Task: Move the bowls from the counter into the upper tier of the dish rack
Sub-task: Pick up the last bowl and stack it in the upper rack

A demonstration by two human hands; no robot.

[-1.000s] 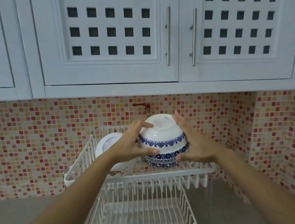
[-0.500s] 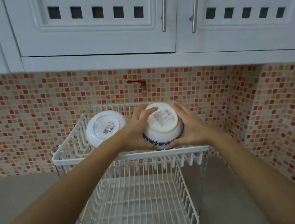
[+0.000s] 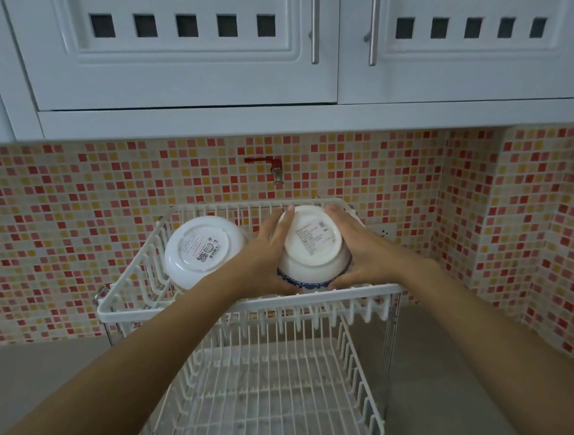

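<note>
In the upper tier point(image 3: 251, 302), both hands (left point(image 3: 270, 249), right point(image 3: 356, 246)) clasp the upturned bowl point(image 3: 310, 249).

White two-tier dish rack point(image 3: 251, 302) on grey counter point(image 3: 44, 380)

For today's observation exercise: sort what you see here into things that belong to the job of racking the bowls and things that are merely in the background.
Part of the job:
- blue-patterned bowl, held upside down by left hand and right hand
- white bowl already in the upper tier

Just background:
- lower tier
- red tap
- cabinet doors
- wall socket
</note>
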